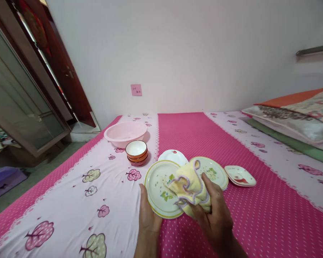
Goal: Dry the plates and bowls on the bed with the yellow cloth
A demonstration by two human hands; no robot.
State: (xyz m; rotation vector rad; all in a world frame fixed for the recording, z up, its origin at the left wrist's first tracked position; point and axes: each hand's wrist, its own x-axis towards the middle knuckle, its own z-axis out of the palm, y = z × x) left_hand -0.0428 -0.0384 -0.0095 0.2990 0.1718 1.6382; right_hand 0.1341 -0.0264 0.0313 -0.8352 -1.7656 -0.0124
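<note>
My left hand [148,215] grips a plate [157,186] by its lower left edge, thumb along the rim and fingers underneath. The plate is cream with a yellow-green rim and a leaf and flower print. In my right hand [215,211] is a bunched yellow cloth [195,186] with purple edging, which covers the plate's right side. Behind the held plate lies a white plate [172,156] with a red flower. A second yellow-rimmed plate [218,170] rests just beyond my right hand, partly hidden by the cloth. Small squarish dishes [240,175] sit stacked to its right.
Orange-brown bowls [137,152] with white insides stand stacked left of the plates. A pink basin [126,132] is behind them. Folded bedding [296,118] lies at the right. The bed's patterned sheet [188,130] reaches the white wall, which bears a pink note [136,90].
</note>
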